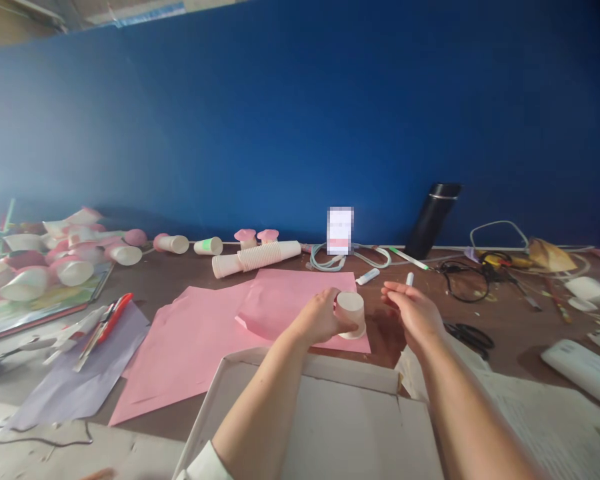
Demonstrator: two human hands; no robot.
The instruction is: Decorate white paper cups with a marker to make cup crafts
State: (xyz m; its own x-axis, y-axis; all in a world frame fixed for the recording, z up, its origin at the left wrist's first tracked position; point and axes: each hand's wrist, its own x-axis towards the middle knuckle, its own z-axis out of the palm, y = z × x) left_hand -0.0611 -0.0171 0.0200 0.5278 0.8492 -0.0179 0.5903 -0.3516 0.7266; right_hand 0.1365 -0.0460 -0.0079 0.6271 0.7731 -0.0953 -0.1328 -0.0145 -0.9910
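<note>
The left hand (325, 313) has its grip around a bare cup (351, 308) at centre; the right hand's (414, 310) looks empty; pink-topped cups (73, 271), far left, seem finished; stacked cups (260, 257) apparently await.

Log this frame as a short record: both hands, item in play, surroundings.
left hand: gripping the side of a white cup
right hand: apart from the cup, holding nothing visible
cup pose: upside down, near the right end of a pink sheet
behind: nested cups on their side; tilted black bottle
left side: red-handled tool over purple paper
right side: black scissors
front: shallow white box beneath left forearm
backdrop: blue panel
</note>
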